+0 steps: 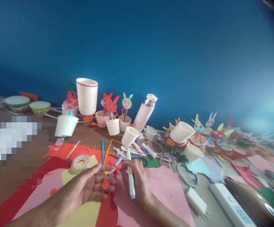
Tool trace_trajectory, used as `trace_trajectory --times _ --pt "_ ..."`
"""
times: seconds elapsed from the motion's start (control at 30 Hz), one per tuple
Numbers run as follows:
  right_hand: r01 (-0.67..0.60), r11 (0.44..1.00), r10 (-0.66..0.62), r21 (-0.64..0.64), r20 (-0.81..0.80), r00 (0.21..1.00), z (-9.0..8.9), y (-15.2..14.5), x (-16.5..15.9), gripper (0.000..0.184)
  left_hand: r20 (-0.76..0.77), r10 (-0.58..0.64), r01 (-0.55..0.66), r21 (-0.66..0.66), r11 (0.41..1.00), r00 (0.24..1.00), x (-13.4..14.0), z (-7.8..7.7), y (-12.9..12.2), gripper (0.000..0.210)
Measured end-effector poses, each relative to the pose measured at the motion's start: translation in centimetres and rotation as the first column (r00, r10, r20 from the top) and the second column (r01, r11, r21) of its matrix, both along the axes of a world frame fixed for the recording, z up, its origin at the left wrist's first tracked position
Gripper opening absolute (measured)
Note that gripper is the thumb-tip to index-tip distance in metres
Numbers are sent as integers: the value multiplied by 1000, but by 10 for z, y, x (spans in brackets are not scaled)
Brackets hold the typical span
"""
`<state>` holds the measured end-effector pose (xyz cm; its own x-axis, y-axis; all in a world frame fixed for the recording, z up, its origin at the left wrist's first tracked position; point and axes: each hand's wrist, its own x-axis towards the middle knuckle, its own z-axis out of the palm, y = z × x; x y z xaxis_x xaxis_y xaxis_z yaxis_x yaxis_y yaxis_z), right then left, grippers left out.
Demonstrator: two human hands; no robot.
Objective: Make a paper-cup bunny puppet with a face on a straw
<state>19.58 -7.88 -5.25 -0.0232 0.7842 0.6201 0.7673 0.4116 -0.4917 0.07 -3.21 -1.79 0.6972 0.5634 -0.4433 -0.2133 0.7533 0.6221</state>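
Note:
My left hand (93, 184) is palm up with its fingers loosely curled. A small orange-red paper circle (105, 184) rests on its fingers. My right hand (139, 183) is closed, with a white marker pen (130, 181) held between the fingers, its lavender end pointing down toward me. The fingertips of both hands come close around a small red and white piece (114, 171), too blurred to name. Below the hands lie sheets of pink paper (160, 186), yellow paper (85, 214) and red paper (107, 208). Left of my left hand sits a roll of clear tape (81, 163).
Behind the hands stand a tall stack of paper cups (87, 97), a pink thermos (145, 113) and paper-cup animal figures (112, 108). To the right are a white charger (196, 200) and a power strip (231, 203). A blue wall (137, 47) closes off the back.

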Motion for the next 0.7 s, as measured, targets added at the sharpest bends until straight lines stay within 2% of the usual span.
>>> trace_trajectory --times 0.13,0.43,0.57,0.7 --pt "-127 990 123 -64 -55 991 8 -6 -5 23 43 -10 11 -23 1000 999 0 -5 0 47" --pt "-245 969 245 -23 150 958 18 -8 -14 20 175 -35 45 -52 998 984 1 -12 -3 44" --pt "-296 952 304 -73 295 906 22 -9 -12 28 206 -38 50 -55 997 978 3 -11 -6 39" --pt "-320 943 331 -85 293 897 23 -11 -11 32 209 -37 48 -46 998 977 4 -12 -7 38"
